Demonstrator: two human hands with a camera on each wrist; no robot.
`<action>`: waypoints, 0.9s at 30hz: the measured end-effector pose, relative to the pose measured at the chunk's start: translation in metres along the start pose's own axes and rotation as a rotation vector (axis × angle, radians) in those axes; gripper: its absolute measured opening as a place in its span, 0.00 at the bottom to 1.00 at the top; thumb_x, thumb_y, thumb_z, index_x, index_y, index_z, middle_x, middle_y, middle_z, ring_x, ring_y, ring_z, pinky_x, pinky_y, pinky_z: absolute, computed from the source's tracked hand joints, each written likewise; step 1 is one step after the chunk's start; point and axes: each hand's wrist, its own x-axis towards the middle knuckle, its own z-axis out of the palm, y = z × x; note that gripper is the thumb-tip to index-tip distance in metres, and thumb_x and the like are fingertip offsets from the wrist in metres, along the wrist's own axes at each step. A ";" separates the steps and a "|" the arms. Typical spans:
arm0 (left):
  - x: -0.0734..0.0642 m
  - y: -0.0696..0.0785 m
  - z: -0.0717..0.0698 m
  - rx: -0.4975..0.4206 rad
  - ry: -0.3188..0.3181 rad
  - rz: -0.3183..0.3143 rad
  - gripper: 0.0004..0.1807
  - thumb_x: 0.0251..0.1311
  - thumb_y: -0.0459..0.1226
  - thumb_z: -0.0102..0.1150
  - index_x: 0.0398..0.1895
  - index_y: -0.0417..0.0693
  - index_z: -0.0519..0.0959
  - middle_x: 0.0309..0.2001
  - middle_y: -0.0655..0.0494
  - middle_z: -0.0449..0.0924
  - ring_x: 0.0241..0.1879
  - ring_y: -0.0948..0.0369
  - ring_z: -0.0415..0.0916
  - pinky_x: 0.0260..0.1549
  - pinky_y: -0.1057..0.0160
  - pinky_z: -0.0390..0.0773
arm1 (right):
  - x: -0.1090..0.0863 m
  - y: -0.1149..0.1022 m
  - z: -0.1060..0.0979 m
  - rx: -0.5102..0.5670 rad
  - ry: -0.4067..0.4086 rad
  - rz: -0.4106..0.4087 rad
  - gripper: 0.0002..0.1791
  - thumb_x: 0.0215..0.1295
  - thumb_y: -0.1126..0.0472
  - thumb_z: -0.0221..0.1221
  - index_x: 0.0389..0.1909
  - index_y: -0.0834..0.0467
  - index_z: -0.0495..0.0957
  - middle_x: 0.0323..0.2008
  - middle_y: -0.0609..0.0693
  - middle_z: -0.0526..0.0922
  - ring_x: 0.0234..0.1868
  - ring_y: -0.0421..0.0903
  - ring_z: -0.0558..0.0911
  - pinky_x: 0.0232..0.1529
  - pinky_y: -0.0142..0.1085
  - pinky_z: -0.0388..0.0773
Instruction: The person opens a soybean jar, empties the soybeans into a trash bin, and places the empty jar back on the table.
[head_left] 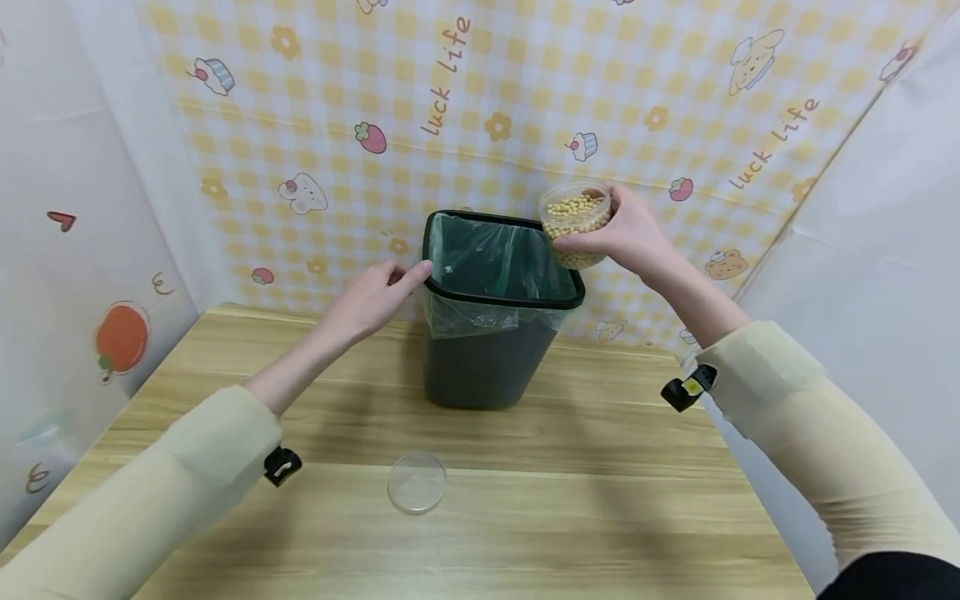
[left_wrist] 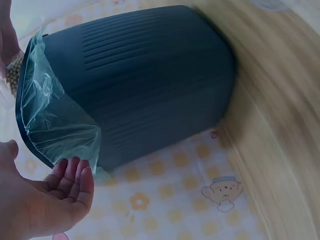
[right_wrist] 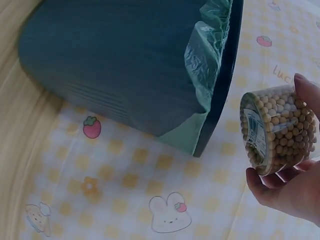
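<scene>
My right hand (head_left: 633,237) grips a clear plastic jar (right_wrist: 280,131) filled with round, pale yellow beans, likely soybeans. The jar is lidless, and in the head view it overlaps the back right rim of a dark grey trash can (head_left: 487,367). A thin green bag (left_wrist: 62,117) lines the can and folds over its black rim. On the left side my left hand (head_left: 371,296) is at the can's rim, thumb tip right by the edge. The left wrist view shows its fingers (left_wrist: 75,175) loosely bent and apart from the thumb, holding nothing.
A round transparent lid (head_left: 417,482) lies on the wooden table (head_left: 525,517) in front of the can. Behind it hangs a yellow checked cloth (head_left: 495,83) with cartoon prints. White sheets (head_left: 885,250) stand at both sides.
</scene>
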 end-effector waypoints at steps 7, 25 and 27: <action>0.015 0.007 0.004 -0.080 -0.020 -0.082 0.33 0.72 0.63 0.41 0.54 0.43 0.76 0.51 0.44 0.80 0.46 0.51 0.75 0.45 0.56 0.73 | 0.016 -0.013 0.013 -0.099 -0.034 -0.042 0.53 0.47 0.44 0.79 0.72 0.59 0.67 0.60 0.58 0.77 0.55 0.49 0.78 0.50 0.37 0.76; 0.023 0.004 0.017 -0.251 0.026 -0.089 0.21 0.72 0.54 0.51 0.43 0.44 0.72 0.38 0.45 0.77 0.36 0.54 0.72 0.37 0.60 0.70 | 0.036 -0.037 0.028 -0.249 -0.145 -0.081 0.49 0.49 0.46 0.78 0.68 0.62 0.68 0.58 0.62 0.76 0.53 0.54 0.75 0.51 0.44 0.76; 0.024 0.003 0.019 -0.274 0.038 -0.087 0.20 0.72 0.54 0.52 0.42 0.44 0.71 0.37 0.47 0.75 0.35 0.54 0.71 0.36 0.60 0.69 | 0.038 -0.039 0.028 -0.268 -0.163 -0.084 0.49 0.50 0.46 0.78 0.68 0.62 0.68 0.58 0.62 0.76 0.53 0.54 0.75 0.51 0.45 0.76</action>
